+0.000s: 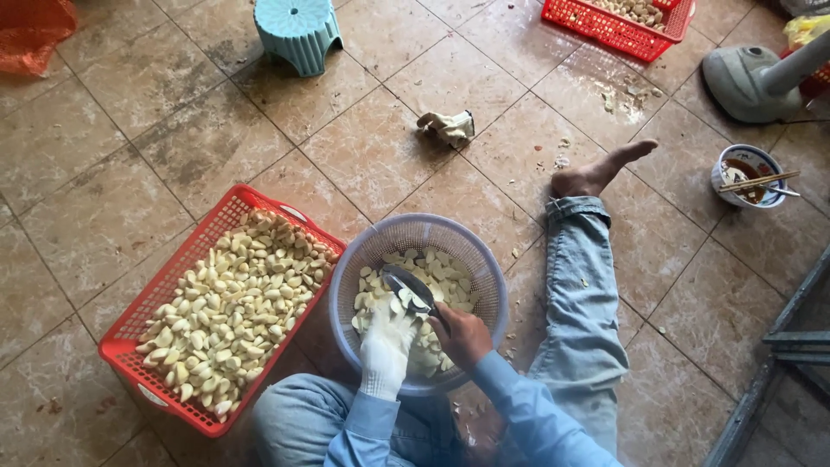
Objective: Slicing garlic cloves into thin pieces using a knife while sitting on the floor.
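Both hands work over the round basket (pixel 484 268) of garlic in the lap: gloved left hand (pixel 385 346) pinching a clove steady, bare right hand (pixel 458 335) gripping the knife (pixel 411 288), red crate (pixel 138 333) just left within reach.

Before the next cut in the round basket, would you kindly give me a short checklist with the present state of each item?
1. Left hand gloved: ok.
2. Right hand grips the knife: ok.
3. Blade clear of the left fingertips: cannot tell, they lie close together.
4. Round basket steady on the lap: cannot tell.
5. Red crate of peeled cloves beside the left knee: ok.
6. Right hand protected: not ok, it is bare.
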